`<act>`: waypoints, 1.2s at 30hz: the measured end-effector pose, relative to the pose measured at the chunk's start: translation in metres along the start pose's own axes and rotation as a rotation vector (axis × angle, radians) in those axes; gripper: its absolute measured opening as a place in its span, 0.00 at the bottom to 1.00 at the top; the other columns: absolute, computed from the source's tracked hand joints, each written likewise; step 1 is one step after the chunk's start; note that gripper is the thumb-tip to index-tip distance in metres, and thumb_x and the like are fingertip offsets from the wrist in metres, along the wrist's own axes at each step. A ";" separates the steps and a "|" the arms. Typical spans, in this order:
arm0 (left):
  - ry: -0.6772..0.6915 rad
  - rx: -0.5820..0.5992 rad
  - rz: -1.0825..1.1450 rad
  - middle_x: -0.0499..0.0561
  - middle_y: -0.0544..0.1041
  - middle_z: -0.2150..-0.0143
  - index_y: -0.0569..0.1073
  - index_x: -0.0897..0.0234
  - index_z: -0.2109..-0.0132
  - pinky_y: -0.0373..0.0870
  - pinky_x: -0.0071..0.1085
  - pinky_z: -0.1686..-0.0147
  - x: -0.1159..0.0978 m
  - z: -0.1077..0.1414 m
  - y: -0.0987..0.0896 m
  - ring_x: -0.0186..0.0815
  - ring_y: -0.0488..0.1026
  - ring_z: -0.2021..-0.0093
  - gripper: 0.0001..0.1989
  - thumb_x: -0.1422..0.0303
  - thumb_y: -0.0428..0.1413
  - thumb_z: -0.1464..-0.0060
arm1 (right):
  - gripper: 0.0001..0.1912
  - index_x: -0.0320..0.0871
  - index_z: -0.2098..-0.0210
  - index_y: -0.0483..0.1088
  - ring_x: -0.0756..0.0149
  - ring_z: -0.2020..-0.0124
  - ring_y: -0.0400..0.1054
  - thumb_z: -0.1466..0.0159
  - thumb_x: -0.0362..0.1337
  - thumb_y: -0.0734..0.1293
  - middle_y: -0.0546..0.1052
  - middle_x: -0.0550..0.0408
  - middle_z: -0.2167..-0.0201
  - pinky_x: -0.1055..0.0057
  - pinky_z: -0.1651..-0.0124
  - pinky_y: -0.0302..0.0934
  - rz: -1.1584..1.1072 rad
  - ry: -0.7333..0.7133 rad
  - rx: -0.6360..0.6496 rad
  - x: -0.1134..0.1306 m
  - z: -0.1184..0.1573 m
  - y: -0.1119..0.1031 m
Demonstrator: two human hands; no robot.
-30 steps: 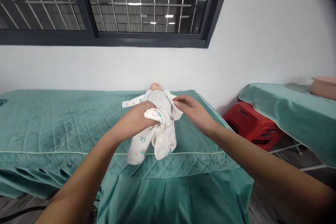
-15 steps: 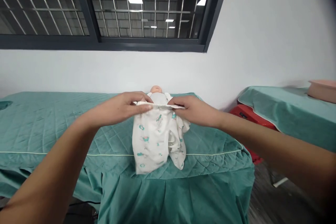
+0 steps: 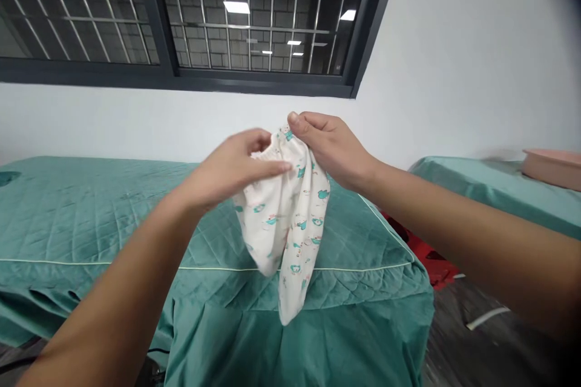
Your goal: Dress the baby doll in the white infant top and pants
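Note:
Small white baby pants (image 3: 302, 227) with a green and pink print hang in the air above the bed. My right hand (image 3: 329, 145) pinches their waistband at the top, thumb in front. Lower on the left, my left hand (image 3: 242, 163) has its thumb across the front of the cloth and its fingers curled behind the waistband's left side. The two legs dangle, the right one reaching lower. The doll seen earlier on the bed is hidden behind the pants and hands.
A quilted green bed cover (image 3: 136, 211) drapes over the near edge. To the right stand another green-covered surface (image 3: 463, 178) with a pink basin (image 3: 551, 167) and a red object (image 3: 431, 260) beneath. A barred window (image 3: 254, 24) is above.
My right hand has risen, lifting the pants' right side, and the waistband now slants instead of lying level. The pants are gathered narrower, and the doll has gone out of sight.

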State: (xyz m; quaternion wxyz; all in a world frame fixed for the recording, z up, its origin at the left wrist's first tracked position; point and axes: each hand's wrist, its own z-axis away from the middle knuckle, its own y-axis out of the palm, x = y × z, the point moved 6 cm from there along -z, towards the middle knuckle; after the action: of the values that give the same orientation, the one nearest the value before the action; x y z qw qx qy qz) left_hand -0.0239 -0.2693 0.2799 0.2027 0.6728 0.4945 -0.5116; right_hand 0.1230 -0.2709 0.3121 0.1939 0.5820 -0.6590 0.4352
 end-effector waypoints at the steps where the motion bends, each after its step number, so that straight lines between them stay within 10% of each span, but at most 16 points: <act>1: -0.043 0.079 -0.011 0.52 0.80 0.62 0.78 0.65 0.58 0.70 0.29 0.67 0.005 0.001 0.007 0.38 0.76 0.65 0.18 0.60 0.69 0.54 | 0.28 0.43 0.75 0.65 0.74 0.76 0.58 0.41 0.62 0.67 0.65 0.62 0.78 0.74 0.72 0.52 -0.030 0.010 -0.005 -0.003 0.000 0.000; 4: -0.102 0.177 0.141 0.54 0.81 0.61 0.79 0.67 0.58 0.71 0.31 0.64 0.028 0.006 0.017 0.40 0.77 0.64 0.16 0.59 0.66 0.49 | 0.28 0.43 0.75 0.67 0.73 0.76 0.61 0.40 0.63 0.66 0.68 0.60 0.78 0.74 0.72 0.55 -0.097 0.090 0.045 -0.017 0.005 0.000; 12: -0.177 -0.048 0.688 0.51 0.79 0.65 0.76 0.66 0.56 0.72 0.29 0.66 0.092 0.003 0.020 0.36 0.77 0.67 0.16 0.59 0.63 0.45 | 0.21 0.41 0.64 0.79 0.67 0.68 0.73 0.44 0.54 0.74 0.81 0.54 0.67 0.73 0.66 0.65 -0.047 0.484 0.582 -0.082 0.045 0.026; 16: -0.239 0.033 0.727 0.53 0.80 0.65 0.76 0.67 0.53 0.73 0.30 0.65 0.105 0.008 0.040 0.37 0.77 0.67 0.19 0.57 0.62 0.45 | 0.19 0.42 0.62 0.77 0.67 0.66 0.74 0.40 0.53 0.71 0.81 0.54 0.67 0.73 0.62 0.68 -0.248 0.464 0.340 -0.093 0.037 0.026; 21: -0.293 0.463 0.493 0.51 0.74 0.78 0.76 0.69 0.70 0.69 0.30 0.69 0.114 0.028 0.061 0.32 0.70 0.77 0.13 0.62 0.64 0.46 | 0.19 0.43 0.65 0.74 0.69 0.70 0.73 0.38 0.54 0.70 0.80 0.55 0.70 0.74 0.66 0.68 -0.489 0.418 0.133 -0.096 0.035 0.018; 25: -0.260 0.193 0.561 0.47 0.68 0.83 0.73 0.68 0.76 0.67 0.27 0.71 0.126 0.022 0.039 0.29 0.66 0.80 0.16 0.63 0.61 0.44 | 0.20 0.42 0.60 0.75 0.67 0.65 0.75 0.40 0.52 0.72 0.81 0.53 0.64 0.72 0.62 0.70 -0.463 0.486 0.249 -0.100 0.050 0.022; 30: -0.318 -0.095 0.803 0.53 0.81 0.66 0.78 0.67 0.57 0.75 0.34 0.62 0.134 0.016 0.028 0.40 0.79 0.67 0.13 0.68 0.65 0.50 | 0.23 0.42 0.52 0.77 0.62 0.57 0.75 0.43 0.47 0.75 0.81 0.51 0.58 0.69 0.56 0.70 -0.232 0.558 0.607 -0.109 0.075 0.048; 36: -0.436 -0.034 0.882 0.58 0.83 0.61 0.77 0.68 0.48 0.76 0.39 0.55 0.144 0.024 0.042 0.45 0.81 0.61 0.19 0.63 0.63 0.45 | 0.21 0.40 0.59 0.78 0.61 0.59 0.76 0.41 0.51 0.73 0.82 0.50 0.61 0.66 0.55 0.70 -0.222 0.534 0.337 -0.128 0.069 0.040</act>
State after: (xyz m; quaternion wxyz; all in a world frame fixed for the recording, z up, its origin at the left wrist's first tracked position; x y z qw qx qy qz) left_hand -0.0008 -0.2402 0.1324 0.5097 0.6919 0.1166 -0.4979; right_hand 0.1348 -0.2514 0.1632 0.3069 0.5396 -0.4362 0.6515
